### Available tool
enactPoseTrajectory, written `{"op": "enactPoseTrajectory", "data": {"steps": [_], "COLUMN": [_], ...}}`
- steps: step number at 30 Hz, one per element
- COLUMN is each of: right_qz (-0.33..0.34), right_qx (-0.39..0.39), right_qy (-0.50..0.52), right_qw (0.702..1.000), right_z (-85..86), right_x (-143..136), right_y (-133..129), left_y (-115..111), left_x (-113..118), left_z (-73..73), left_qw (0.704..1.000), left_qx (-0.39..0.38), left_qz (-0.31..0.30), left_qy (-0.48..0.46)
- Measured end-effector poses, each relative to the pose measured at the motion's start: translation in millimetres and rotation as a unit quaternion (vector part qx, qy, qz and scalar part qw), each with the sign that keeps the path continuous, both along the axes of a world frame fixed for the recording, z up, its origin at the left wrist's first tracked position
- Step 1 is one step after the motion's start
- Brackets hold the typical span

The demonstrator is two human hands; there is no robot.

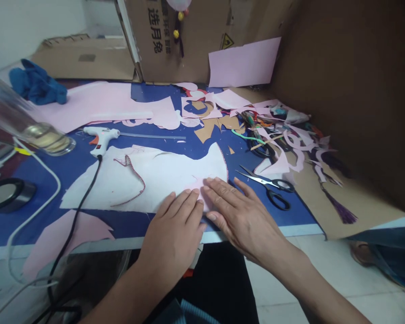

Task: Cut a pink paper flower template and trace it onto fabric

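My left hand (pixel 175 229) lies flat near the front edge of the table, fingertips on a white cloth-like piece (pixel 168 175). Beside it, my right hand (pixel 239 211) presses flat with fingers stretched out, close to the left fingertips. A small pale pink piece (pixel 198 183) shows between and under the fingers; its full shape is hidden. Dark red stitching (pixel 227 164) runs along the white piece's right edge, and a stitched strip (pixel 137 173) curls on its left half. Open scissors (pixel 270 185) with black handles rest right of my right hand.
A white glue gun (pixel 103 136) with a clear stick lies behind the white piece; its black cord crosses the left side. Black tape (pixel 8 194) and a glass jar (pixel 47 135) stand at left. Pink scraps (pixel 300 139) pile up at right. Cardboard walls (pixel 351 90) enclose the back and right.
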State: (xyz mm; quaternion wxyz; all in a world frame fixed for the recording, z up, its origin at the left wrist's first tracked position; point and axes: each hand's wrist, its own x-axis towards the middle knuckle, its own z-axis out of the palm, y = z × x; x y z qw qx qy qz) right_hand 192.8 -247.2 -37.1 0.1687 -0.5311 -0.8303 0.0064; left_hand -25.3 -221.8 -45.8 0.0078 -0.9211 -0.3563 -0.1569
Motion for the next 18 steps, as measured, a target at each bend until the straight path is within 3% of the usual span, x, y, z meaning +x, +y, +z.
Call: {"op": "enactPoseTrajectory", "data": {"steps": [5, 14, 18], "right_qz": [0.023, -0.004, 0.026], "right_qx": [-0.007, 0.002, 0.016], "right_qy": [-0.008, -0.025, -0.033], "right_qw": [1.0, 1.0, 0.999], "right_z": [-0.6, -1.4, 2.6], "right_x": [0.8, 13.1, 12.3], "right_y": [9.9, 16.1, 21.3], "left_y": [-0.3, -0.3, -0.8], "left_x": [-0.1, -1.9, -0.6], "left_z": [-1.0, -1.0, -0.6], "left_qw": [1.0, 1.0, 1.0], "left_qx": [0.008, -0.002, 0.016], "left_qz": [0.004, 0.001, -0.002], "left_qy": [0.003, 0.003, 0.0]}}
